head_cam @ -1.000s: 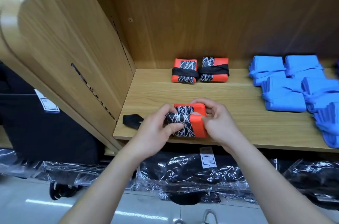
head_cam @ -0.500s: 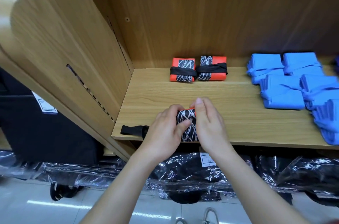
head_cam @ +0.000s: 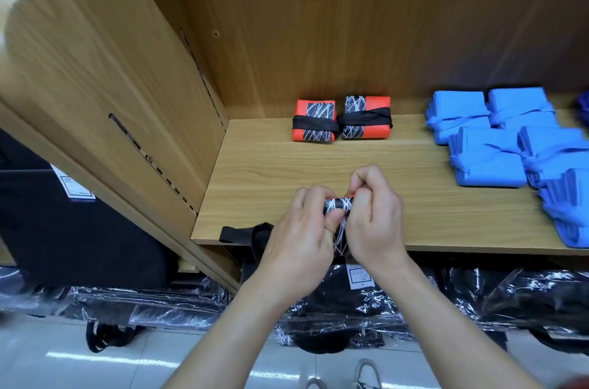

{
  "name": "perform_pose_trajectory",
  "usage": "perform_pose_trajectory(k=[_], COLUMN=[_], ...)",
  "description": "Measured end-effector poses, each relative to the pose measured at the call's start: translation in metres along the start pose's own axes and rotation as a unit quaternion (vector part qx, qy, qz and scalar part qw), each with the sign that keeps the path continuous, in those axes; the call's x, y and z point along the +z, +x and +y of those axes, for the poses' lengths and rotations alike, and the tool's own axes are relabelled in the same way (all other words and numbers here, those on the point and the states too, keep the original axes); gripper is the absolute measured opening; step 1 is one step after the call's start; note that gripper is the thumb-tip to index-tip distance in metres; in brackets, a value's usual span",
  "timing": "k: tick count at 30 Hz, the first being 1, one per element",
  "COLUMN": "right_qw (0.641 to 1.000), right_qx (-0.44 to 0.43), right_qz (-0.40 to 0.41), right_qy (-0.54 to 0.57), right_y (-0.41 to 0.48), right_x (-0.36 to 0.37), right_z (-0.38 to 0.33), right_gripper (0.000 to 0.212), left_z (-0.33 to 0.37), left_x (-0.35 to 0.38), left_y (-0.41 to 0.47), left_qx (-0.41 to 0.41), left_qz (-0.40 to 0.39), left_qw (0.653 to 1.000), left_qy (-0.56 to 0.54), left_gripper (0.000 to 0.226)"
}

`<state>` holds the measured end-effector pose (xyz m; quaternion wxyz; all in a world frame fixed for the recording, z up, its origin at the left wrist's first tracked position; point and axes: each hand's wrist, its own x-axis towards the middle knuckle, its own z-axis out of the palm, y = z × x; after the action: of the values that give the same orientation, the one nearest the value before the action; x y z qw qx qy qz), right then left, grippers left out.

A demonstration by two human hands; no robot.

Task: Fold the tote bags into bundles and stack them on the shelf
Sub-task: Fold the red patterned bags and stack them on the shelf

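Note:
A folded tote bag (head_cam: 339,204), orange with a black panel of white scribbled lines, is squeezed between both hands at the front edge of the wooden shelf (head_cam: 287,172). My left hand (head_cam: 302,238) grips its left side, thumb across the patterned panel. My right hand (head_cam: 376,216) grips its right side with curled fingers over the top. Most of the bag is hidden by the hands. Its black strap (head_cam: 245,234) trails left over the shelf edge. Two finished orange bundles (head_cam: 342,122), each tied with a black strap, lie at the back of the shelf.
Several blue fabric bundles (head_cam: 490,159) fill the right part of the shelf. A wooden side panel (head_cam: 111,70) closes the left. Black goods in clear plastic wrap (head_cam: 350,302) lie on the lower level, above a pale floor.
The bundle lay flatter with orange showing; both hands have closed tighter round it and rolled it upright, so mainly the patterned panel shows. The strap has slid a little right.

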<state>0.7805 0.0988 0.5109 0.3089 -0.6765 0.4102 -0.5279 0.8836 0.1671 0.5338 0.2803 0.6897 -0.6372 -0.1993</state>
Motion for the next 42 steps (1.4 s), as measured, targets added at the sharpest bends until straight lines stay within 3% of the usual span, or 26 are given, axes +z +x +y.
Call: perform_pose_trajectory(k=[2, 6, 9, 12, 14, 16, 19, 24, 27, 31, 34, 36, 39, 42], right_qw=[1.0, 1.0, 0.981, 0.889, 0.83, 0.827, 0.85, 0.848, 0.845, 0.859, 0.86, 0.859, 0.859, 0.867], right_qx=[-0.004, -0.009, -0.016, -0.007, -0.02, -0.037, -0.056, -0.084, -0.078, -0.112, -0.131, -0.127, -0.086, -0.043], right_qz=[0.0, -0.021, -0.189, -0.421, -0.48, -0.472, -0.455, -0.471, -0.476, -0.435, -0.428, -0.428, -0.444, -0.454], right_qy=[0.004, -0.002, -0.03, -0.178, -0.284, -0.302, -0.259, -0.229, -0.23, -0.246, -0.245, -0.25, -0.24, -0.2], right_y=[0.001, 0.003, 0.008, 0.019, 0.024, 0.024, 0.025, 0.037, 0.05, 0.064, 0.071, 0.077, 0.085, 0.086], right_x=[-0.005, -0.01, -0.02, -0.035, -0.037, -0.035, -0.04, -0.049, -0.054, -0.068, -0.071, -0.073, -0.077, -0.075], right_z=[0.002, -0.003, -0.01, -0.021, -0.025, -0.025, -0.02, -0.023, -0.026, -0.023, -0.024, -0.022, -0.015, -0.006], right_gripper=[0.014, 0.018, 0.027, 0.044, 0.052, 0.055, 0.036, 0.029, 0.03, 0.031, 0.033, 0.032, 0.029, 0.025], left_z=[-0.002, -0.002, -0.003, 0.0, 0.001, 0.003, -0.002, -0.011, -0.023, -0.04, -0.051, -0.053, -0.052, -0.049], left_x=[-0.006, -0.019, -0.024, -0.026, -0.021, -0.017, -0.021, -0.035, -0.048, -0.067, -0.068, -0.067, -0.069, -0.072], left_y=[-0.001, 0.001, 0.0, -0.001, -0.001, -0.001, -0.001, -0.01, -0.016, -0.017, -0.011, -0.007, -0.003, -0.003], left_qx=[0.006, -0.083, -0.06, -0.001, 0.022, 0.012, 0.019, 0.198, 0.226, 0.184, 0.16, 0.175, 0.22, 0.23], left_qz=[-0.015, 0.033, 0.067, 0.078, 0.074, 0.069, 0.02, 0.002, 0.034, 0.013, -0.044, -0.054, -0.046, -0.054], left_qw=[1.0, 0.971, 0.987, 0.995, 0.997, 0.997, 0.997, 0.979, 0.967, 0.958, 0.922, 0.907, 0.91, 0.947], left_qy=[-0.021, -0.219, -0.132, -0.058, -0.024, -0.032, -0.067, 0.051, 0.116, 0.22, 0.349, 0.38, 0.349, 0.216], left_gripper=[0.036, 0.023, 0.025, 0.023, 0.023, 0.026, 0.041, 0.057, 0.071, 0.059, 0.065, 0.057, 0.037, 0.029])
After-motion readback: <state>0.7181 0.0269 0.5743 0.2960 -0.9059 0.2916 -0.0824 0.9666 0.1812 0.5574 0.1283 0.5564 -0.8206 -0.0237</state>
